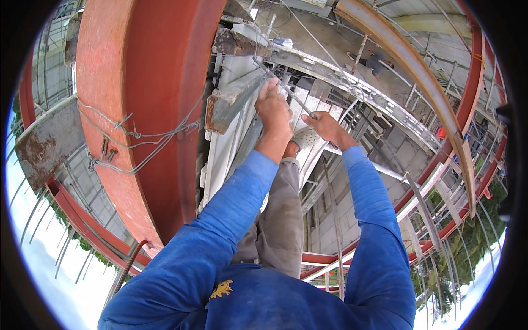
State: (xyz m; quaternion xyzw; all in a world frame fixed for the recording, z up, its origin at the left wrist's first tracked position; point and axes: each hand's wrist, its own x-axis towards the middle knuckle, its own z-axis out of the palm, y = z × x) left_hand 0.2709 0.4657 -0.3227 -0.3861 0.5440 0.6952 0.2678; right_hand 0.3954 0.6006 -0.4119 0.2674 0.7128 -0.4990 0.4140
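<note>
Left hand: fingers curled in at the upper stretch of the rod, can't tell if it's gripping or just touching (pixel 274 113)
Right hand: pretty much closed round the rod's lower end (pixel 328 130)
Rod: thin, grey metal (pixel 295 98), slanting from the right hand up past the left one's fingertips
Big red beam: chunky thing just left of the arms (pixel 159 110), with loose-looking wire (pixel 165 138) wrapped across it
Foot: pale shoe with little holes (pixel 309 138), showing below and between the hands
Panels: long whitish strips (pixel 223 159), kinda stacked beside the red beam
Other side: brownish curved beam (pixel 410 55), upper right
Way down: somebody in dark clothes (pixel 377 63) on the lower floor
</note>
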